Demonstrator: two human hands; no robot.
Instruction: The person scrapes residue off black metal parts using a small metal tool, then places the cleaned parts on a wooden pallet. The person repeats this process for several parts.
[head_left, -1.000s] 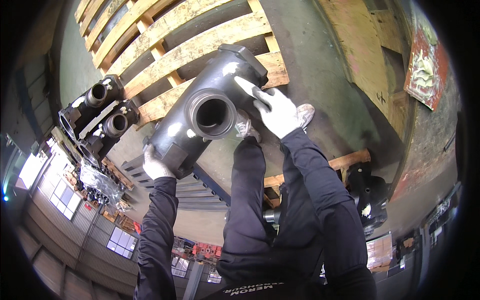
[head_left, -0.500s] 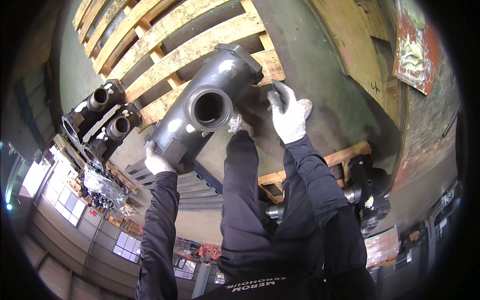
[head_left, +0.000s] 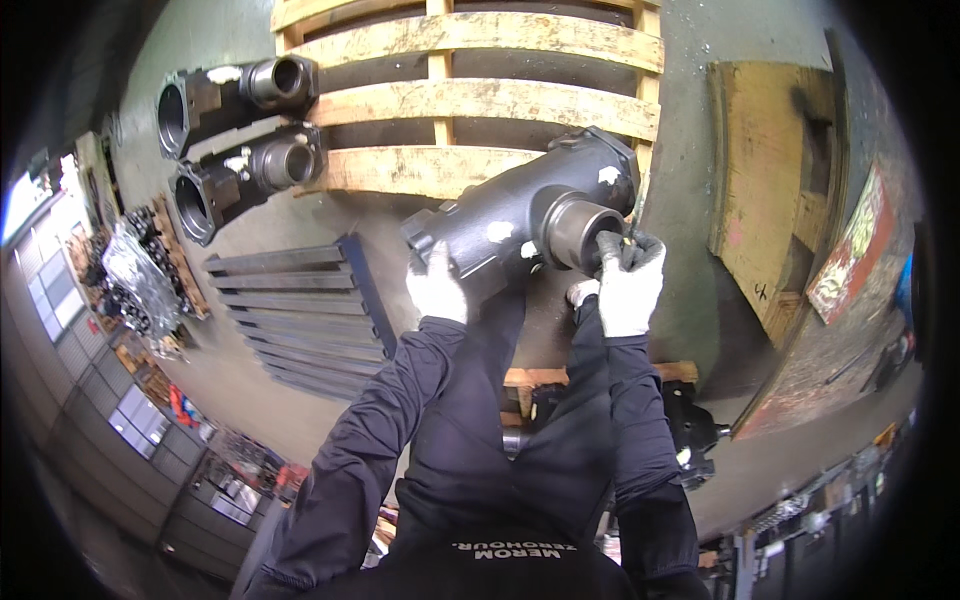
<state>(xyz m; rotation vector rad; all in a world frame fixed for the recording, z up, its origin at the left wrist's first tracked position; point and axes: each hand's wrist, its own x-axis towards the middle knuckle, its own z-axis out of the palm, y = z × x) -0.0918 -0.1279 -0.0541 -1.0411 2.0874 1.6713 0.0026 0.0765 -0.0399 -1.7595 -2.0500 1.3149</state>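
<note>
A large black cast-metal housing (head_left: pixel 480 222), tubular with a short round neck (head_left: pixel 577 232) on its side, lies at a slant at the pallet's near edge. White smears mark its surface. My left hand (head_left: pixel 437 288), in a white glove with grey fingertips, grips the housing's left end with the thumb on top. At the neck's open mouth is my gloved right hand (head_left: pixel 630 285), its fingers pinched together at the rim. A thin dark piece shows by those fingers, too small to name.
A wooden pallet (head_left: pixel 490 100) lies ahead. Two similar black housings (head_left: pixel 225 100) (head_left: pixel 235 175) rest at its left. A slatted dark metal frame (head_left: pixel 300 300) lies on the floor at left. Wooden boards (head_left: pixel 765 170) and a red, white-smeared panel (head_left: pixel 853 245) stand at right.
My right hand has come from beside the housing to the neck's mouth. My left hand stays on the housing's left end. The view has turned, and the housing appears at a flatter slant.
</note>
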